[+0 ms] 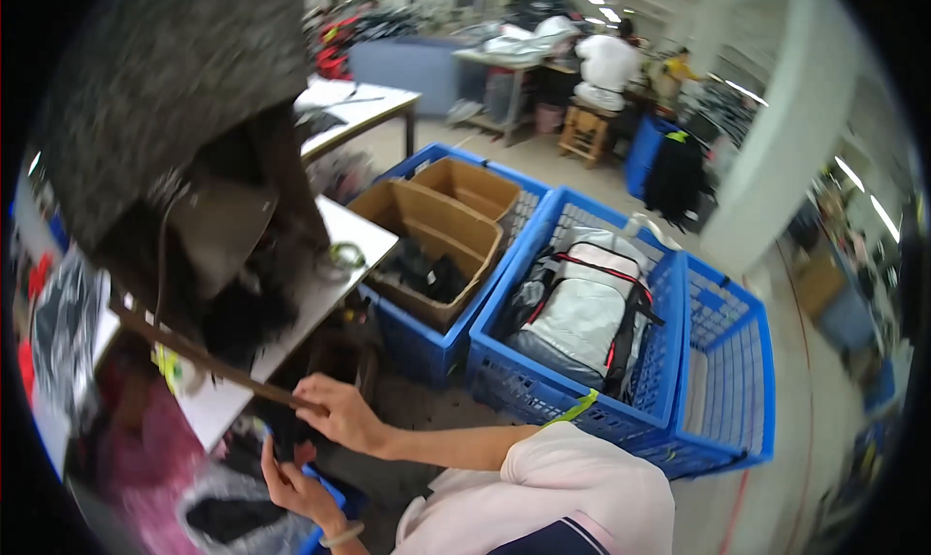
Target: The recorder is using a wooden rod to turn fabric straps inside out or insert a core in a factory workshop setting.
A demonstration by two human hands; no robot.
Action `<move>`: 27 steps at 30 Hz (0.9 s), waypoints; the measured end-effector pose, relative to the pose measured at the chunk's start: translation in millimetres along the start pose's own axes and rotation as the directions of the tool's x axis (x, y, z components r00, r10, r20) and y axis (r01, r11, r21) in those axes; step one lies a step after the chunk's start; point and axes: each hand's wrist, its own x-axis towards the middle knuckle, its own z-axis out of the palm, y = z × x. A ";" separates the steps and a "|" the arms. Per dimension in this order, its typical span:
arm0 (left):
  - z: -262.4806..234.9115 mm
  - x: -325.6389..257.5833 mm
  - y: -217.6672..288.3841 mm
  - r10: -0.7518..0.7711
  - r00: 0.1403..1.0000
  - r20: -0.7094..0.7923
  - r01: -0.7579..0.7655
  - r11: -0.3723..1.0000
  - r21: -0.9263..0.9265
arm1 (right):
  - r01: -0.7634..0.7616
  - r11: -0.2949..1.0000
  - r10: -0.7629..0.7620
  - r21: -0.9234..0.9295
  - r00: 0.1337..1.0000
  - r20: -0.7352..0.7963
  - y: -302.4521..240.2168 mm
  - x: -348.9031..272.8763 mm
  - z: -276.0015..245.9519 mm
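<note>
My right hand (339,415) is curled around the near end of a long brown bar (208,363), which looks wooden and runs along the front of a dark frame. Lower down, my left hand (299,493), with a pale band at the wrist, is raised with its fingers stretched out and apart. It is nearest to dark, blurred items below the bar, and I see nothing clearly held in it. Above the bar stands a large grey, rough-surfaced block (184,70) with a dark hollow beneath it. A white tabletop (325,276) extends behind the frame.
To the right stand blue plastic crates: one with cardboard boxes (456,221), one with a grey-and-black bag (582,308), and another crate (727,361). Pink and clear plastic bags (145,448) lie lower left. A pillar (776,119) rises at right; people sit farther back.
</note>
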 end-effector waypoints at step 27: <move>2.4 25.8 50.9 -0.221 0.884 0.411 0.463 0.526 -0.713 | -0.535 0.802 0.364 0.264 0.789 0.495 -27.5 -21.9 3.4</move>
